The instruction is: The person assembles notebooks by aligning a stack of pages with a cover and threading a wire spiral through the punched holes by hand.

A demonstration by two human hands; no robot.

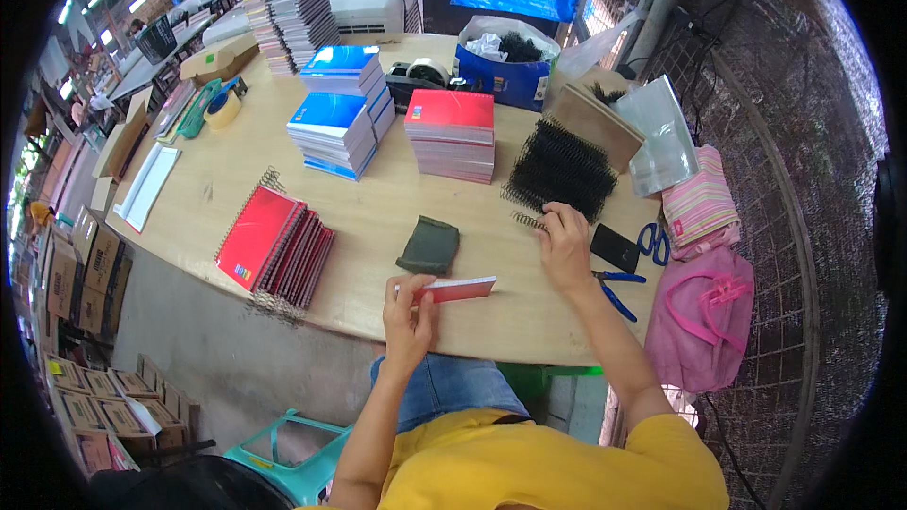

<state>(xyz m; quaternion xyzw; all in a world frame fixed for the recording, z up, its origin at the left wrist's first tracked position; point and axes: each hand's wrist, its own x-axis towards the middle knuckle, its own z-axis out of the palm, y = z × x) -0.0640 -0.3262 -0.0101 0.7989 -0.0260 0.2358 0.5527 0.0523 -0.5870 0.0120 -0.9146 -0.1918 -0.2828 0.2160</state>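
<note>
My left hand (410, 319) is closed on a thin red notebook (461, 291), tilted up on edge near the table's front, its white page edges on top. At the right, my right hand (567, 244) pinches the end of a black spiral binding coil (527, 220). Just beyond it lies a heap of black spiral coils (559, 170). A folded dark green cloth (429, 245) rests on the table past the notebook. To the left leans a stack of red notebooks with coils (276, 244), loose coil ends sticking out at both sides.
Behind are a red notebook stack (450, 132), blue notebook stacks (333, 127) and a blue box (503, 71). Blue-handled pliers (616, 295), scissors (654, 244) and a black phone-like slab (614, 247) lie right. A pink bag (699, 321) hangs beside the table's right edge.
</note>
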